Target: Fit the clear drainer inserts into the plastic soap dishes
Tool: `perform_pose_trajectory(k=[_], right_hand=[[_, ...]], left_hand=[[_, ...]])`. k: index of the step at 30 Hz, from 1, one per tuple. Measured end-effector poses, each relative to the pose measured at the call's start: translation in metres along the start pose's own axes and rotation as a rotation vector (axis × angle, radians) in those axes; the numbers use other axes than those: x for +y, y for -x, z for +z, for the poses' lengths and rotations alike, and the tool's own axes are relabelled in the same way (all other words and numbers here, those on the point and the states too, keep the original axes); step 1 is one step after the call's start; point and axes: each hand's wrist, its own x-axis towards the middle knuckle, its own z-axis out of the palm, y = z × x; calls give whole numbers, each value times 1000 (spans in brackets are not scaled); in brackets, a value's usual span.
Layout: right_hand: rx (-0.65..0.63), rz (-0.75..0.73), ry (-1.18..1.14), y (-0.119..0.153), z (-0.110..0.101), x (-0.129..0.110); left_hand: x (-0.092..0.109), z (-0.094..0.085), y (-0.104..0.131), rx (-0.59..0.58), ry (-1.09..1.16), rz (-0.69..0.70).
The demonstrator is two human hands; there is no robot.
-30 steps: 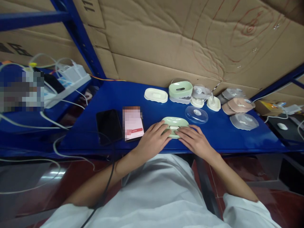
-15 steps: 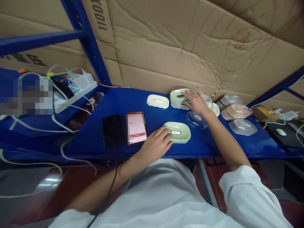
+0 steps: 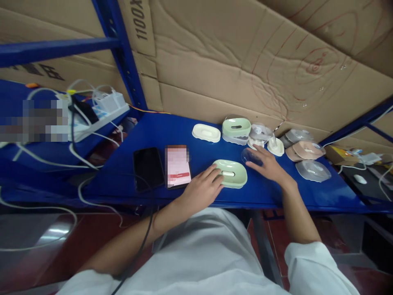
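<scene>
A pale green oval dish with a slot in its middle lies near the table's front edge. The fingers of my left hand rest on its left rim, gripping it. My right hand is over a clear round lid, fingers spread; whether they touch it is unclear. Behind stands another green dish on a clear container. To its left sits a cream tray, and to its right are a clear-lidded container and a small cream dish.
Two phones lie left of my left hand, one dark, one lit. Lidded containers, one of them pink, stand at the right. A power strip with cables is at the left, and cardboard rises behind the blue table.
My right hand has left the rear green dish and come forward to the clear round lid. My left hand stays at the front green dish. The view has shifted slightly.
</scene>
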Motion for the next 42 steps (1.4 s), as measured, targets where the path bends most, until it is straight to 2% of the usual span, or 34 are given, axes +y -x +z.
perform_pose_trajectory(k=[3,5,8,11,13,15,18,25,31,35,39,42], right_hand=[[24,65,-50,38,3,12],[81,88,-128,51,1,1],[137,56,-235,57,-4,-40],[124,-65,-203,54,-1,-86],[115,-130,-143,50,6,-106],[134,-150,-84,48,14,-116],[131,-155,-20,46,20,-117],[62,-172,66,44,15,-116],[71,-155,74,49,20,-113],[61,-96,116,86,7,-107],[123,82,206,141,-9,-99],[134,148,287,166,-19,-93]], left_hand=[[1,0,0,6,-7,-5],[2,-1,-1,19,-29,-34],[3,-1,0,42,-30,-85],[2,0,1,35,34,-110],[1,1,2,29,66,-116],[-2,3,3,35,96,-115],[-5,5,4,37,162,-124],[-6,11,8,28,188,-192],[-2,9,7,-2,116,-166],[1,3,7,-44,35,-62],[2,0,7,-69,-31,46],[2,1,6,-50,-26,70]])
